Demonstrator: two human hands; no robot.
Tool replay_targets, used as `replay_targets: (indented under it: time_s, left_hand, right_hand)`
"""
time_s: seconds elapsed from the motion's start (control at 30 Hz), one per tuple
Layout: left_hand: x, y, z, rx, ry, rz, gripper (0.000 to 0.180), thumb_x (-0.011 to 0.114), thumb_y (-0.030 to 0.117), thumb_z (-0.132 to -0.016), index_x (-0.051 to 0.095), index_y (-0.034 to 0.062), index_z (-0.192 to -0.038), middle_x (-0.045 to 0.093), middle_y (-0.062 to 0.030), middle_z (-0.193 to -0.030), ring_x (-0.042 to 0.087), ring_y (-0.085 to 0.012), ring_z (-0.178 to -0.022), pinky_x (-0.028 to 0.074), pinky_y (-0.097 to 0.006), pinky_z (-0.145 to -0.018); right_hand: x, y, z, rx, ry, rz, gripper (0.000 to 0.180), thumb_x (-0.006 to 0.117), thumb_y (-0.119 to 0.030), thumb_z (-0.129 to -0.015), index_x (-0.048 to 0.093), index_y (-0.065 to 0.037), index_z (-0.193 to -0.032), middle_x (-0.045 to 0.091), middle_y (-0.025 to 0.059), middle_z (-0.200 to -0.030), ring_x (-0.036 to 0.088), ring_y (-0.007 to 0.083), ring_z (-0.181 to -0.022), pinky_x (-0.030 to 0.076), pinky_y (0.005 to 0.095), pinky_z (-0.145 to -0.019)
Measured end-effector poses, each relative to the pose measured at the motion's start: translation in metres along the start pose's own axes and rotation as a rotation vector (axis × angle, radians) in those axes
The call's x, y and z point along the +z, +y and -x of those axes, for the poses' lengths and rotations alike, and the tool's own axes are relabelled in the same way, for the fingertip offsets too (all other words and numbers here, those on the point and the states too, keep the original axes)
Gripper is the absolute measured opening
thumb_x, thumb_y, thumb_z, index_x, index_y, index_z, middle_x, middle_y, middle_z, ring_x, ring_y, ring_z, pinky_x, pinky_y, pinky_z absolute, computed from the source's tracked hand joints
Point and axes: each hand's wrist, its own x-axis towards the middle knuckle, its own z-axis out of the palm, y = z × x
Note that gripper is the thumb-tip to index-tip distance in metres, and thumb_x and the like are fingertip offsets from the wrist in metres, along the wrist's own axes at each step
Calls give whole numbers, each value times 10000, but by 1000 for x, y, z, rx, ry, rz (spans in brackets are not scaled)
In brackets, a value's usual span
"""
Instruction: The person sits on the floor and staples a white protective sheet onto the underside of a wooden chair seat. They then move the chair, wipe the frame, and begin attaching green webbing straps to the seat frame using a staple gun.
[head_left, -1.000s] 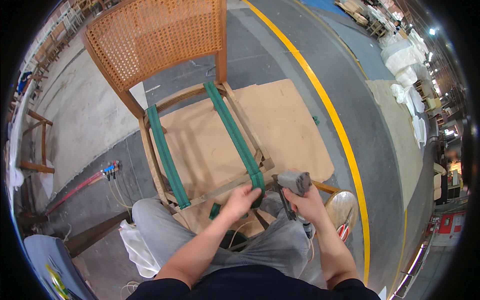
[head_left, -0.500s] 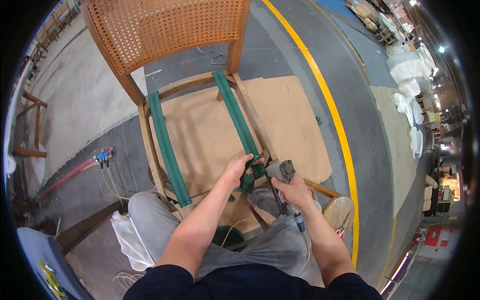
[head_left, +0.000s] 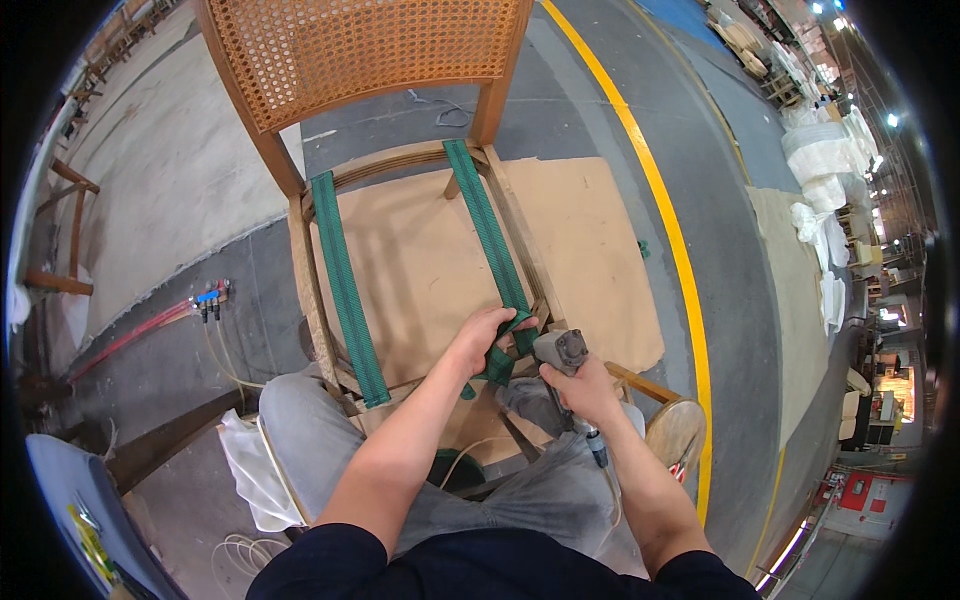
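Note:
A wooden chair frame (head_left: 517, 225) with a woven cane back (head_left: 365, 50) stands before me, its seat open. Two green webbing straps run from its back rail to its front: a left strap (head_left: 347, 285) and a right strap (head_left: 484, 222). Near the front right corner, my left hand (head_left: 483, 338) is closed on the loose end of the right strap, which folds under the fingers. My right hand (head_left: 588, 390) grips a grey air staple gun (head_left: 560, 350) just right of that corner. Its hose fitting (head_left: 597, 447) hangs below the hand. The gun's nose is hidden.
Brown cardboard (head_left: 590, 240) lies under the chair. A round wooden piece (head_left: 676, 435) is by my right knee. Red hose and a valve manifold (head_left: 212, 297) lie on the floor at left, with white sheeting (head_left: 255, 475) beside my left leg. A yellow floor line (head_left: 665, 200) passes on the right.
The chair sits slightly farther right in the view. The staple gun has dropped a little beside the corner. My left hand keeps its hold on the strap end.

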Motion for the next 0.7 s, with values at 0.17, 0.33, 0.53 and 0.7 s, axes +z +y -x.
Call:
replay_targets:
  time_s: [0.17, 0.33, 0.53, 0.7]
  left_hand:
    - [1, 1, 2, -35, -24, -38, 321, 468, 189, -1066, 608, -42, -1240, 743, -144, -1262, 713, -243, -1112, 598, -406, -918]
    - [3, 0, 7, -19, 0, 14, 325, 473, 199, -1059, 617, -32, -1236, 753, -121, -1250, 712, -223, -1026, 598, -389, -818]
    - [11, 4, 11, -38, 48, -109, 324, 470, 199, -1067, 628, -40, -1220, 769, -155, -1137, 715, -231, -986, 593, -383, -832]
    - [10, -28, 9, 153, 234, -382, 270, 590, 248, -1037, 702, 19, -1124, 719, -59, -937, 661, -173, -830, 530, -323, -730]
  right_hand:
    - [3, 6, 3, -69, 56, 17, 238, 794, -239, -924, 760, -31, -1034, 759, 42, -821, 672, 102, -702, 530, 368, -657]
    - [15, 4, 5, -143, 46, 83, 252, 799, -235, -921, 736, -20, -1035, 738, 26, -795, 639, 114, -573, 518, 347, -578]
    - [-8, -6, 27, -56, 32, -171, 246, 784, -202, -946, 708, -21, -1094, 721, 25, -831, 633, 101, -581, 491, 272, -516]
    - [-90, 36, 76, -184, 280, -505, 286, 791, -246, -962, 699, -32, -1129, 718, 45, -886, 663, 142, -637, 539, 314, -540]
